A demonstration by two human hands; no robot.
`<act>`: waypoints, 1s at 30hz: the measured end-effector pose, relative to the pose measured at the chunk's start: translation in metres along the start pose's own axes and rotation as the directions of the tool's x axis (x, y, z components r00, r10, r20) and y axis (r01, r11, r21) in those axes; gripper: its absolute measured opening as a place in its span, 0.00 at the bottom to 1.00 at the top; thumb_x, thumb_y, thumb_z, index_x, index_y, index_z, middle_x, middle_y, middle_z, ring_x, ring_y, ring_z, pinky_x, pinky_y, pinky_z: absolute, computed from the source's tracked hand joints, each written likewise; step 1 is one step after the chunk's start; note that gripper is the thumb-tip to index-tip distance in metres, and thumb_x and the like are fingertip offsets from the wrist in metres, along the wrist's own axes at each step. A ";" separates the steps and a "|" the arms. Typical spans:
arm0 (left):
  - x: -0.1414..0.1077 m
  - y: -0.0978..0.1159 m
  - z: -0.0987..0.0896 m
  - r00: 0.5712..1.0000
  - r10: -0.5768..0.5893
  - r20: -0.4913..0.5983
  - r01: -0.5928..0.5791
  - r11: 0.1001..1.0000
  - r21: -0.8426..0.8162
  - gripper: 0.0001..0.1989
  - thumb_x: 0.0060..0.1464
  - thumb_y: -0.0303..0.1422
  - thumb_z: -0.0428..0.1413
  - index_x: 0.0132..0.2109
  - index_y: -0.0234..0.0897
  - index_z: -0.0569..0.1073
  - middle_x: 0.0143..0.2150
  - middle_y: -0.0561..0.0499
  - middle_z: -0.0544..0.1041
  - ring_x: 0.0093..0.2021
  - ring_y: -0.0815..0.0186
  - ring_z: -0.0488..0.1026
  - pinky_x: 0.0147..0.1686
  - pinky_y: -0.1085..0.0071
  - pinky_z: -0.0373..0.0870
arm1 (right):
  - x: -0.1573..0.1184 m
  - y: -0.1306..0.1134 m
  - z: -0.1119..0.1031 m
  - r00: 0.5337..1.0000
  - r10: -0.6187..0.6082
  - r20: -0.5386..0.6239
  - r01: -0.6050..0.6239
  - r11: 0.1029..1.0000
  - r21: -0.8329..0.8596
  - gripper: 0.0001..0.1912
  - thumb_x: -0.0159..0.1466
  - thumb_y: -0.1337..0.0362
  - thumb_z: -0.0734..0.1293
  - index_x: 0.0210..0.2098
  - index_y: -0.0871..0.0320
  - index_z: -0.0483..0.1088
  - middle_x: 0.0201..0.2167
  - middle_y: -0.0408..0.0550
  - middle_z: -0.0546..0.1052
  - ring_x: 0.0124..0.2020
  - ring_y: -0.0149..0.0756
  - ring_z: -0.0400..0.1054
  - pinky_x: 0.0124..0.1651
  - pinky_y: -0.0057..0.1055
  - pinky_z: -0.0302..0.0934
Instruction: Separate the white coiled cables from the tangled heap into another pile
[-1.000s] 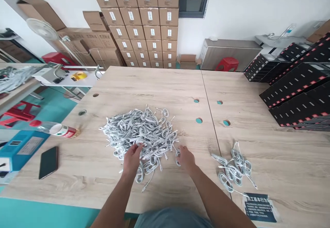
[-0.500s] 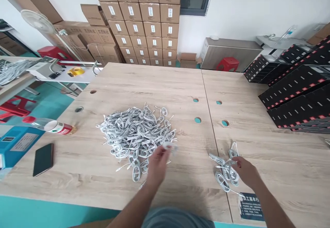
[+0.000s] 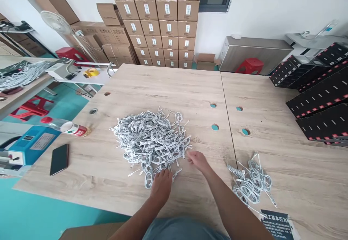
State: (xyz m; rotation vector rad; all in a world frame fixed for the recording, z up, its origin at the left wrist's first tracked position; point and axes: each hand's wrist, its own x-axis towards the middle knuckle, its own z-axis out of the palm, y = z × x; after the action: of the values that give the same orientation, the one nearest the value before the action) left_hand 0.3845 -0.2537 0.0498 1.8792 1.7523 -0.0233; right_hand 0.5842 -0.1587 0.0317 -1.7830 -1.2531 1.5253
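Note:
A big heap of coiled white-grey cables (image 3: 149, 137) lies on the wooden table. At its near edge my left hand (image 3: 161, 185) bends its fingers down over a coiled cable (image 3: 177, 173), whose end sticks out to the right of the hand; the fingertips are hidden. My right hand (image 3: 199, 161) is at the heap's right edge with its fingers curled together, and what they hold, if anything, does not show. Farther right, a smaller pile of coiled cables (image 3: 252, 180) rests beside the table seam, with neither hand on it.
To the left are a phone (image 3: 59, 159), a plastic bottle (image 3: 72, 127) lying on its side and a blue box (image 3: 38, 144). Stacked black boxes (image 3: 320, 113) stand at the right. A dark printed sheet (image 3: 277, 223) lies near the front edge. The table (image 3: 168, 84) has several round holes.
My right hand has left the small pile and moved left to the heap. My left hand has dropped lower, onto the heap's near edge. The small pile looks larger, and the view has shifted.

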 end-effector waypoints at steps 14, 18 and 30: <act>-0.032 -0.040 -0.001 0.979 -0.153 -0.132 0.021 0.724 -0.689 0.18 0.50 0.45 0.54 0.44 0.40 0.72 0.42 0.45 0.81 0.44 0.56 0.79 0.48 0.57 0.76 | -0.038 0.014 -0.024 0.976 -0.147 0.162 0.113 0.973 0.202 0.23 0.57 0.46 0.66 0.40 0.59 0.76 0.24 0.47 0.80 0.24 0.34 0.69 0.29 0.29 0.60; -0.029 -0.018 -0.004 0.989 -0.117 -0.091 0.000 0.618 -0.786 0.20 0.51 0.50 0.54 0.43 0.39 0.72 0.42 0.44 0.81 0.44 0.56 0.79 0.49 0.58 0.76 | -0.069 0.022 -0.061 0.978 -0.134 0.157 0.111 0.982 0.151 0.26 0.57 0.44 0.66 0.41 0.59 0.77 0.24 0.47 0.80 0.25 0.36 0.70 0.31 0.31 0.60; 0.001 0.085 0.045 0.998 0.044 -0.055 -0.070 0.733 -0.677 0.24 0.41 0.42 0.66 0.48 0.44 0.77 0.49 0.47 0.80 0.48 0.58 0.77 0.52 0.61 0.74 | -0.073 0.039 -0.146 0.959 -0.164 -0.231 0.043 0.890 -0.455 0.18 0.62 0.53 0.65 0.47 0.52 0.77 0.43 0.51 0.83 0.46 0.47 0.77 0.51 0.40 0.65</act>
State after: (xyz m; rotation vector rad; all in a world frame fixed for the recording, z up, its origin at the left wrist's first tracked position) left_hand 0.4794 -0.2700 0.0447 1.3755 1.4362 0.6055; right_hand 0.7379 -0.2104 0.0760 -2.0739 -1.6220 0.9441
